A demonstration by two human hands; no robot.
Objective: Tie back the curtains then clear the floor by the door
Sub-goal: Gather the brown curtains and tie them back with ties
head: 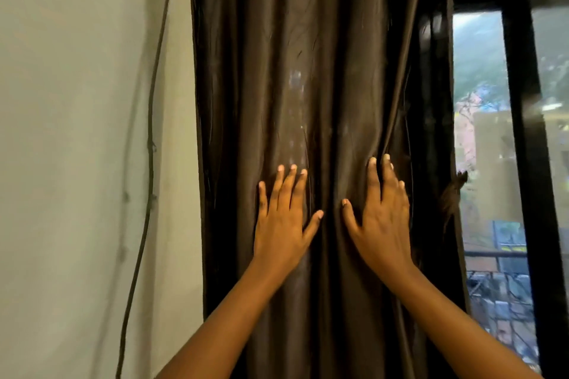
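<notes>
Dark cable (151,144) hangs down the wall (77,132) beside the curtain (308,71).

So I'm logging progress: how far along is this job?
Done: the curtain is bunched left of the window. In hand: left hand and right hand press flat on it. Left: no tie around it yet; the floor is out of view.

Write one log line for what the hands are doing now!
left hand: flat on dark brown satin curtain | right hand: flat on curtain | tie-back: not seen | black-framed window: uncovered at right
</notes>
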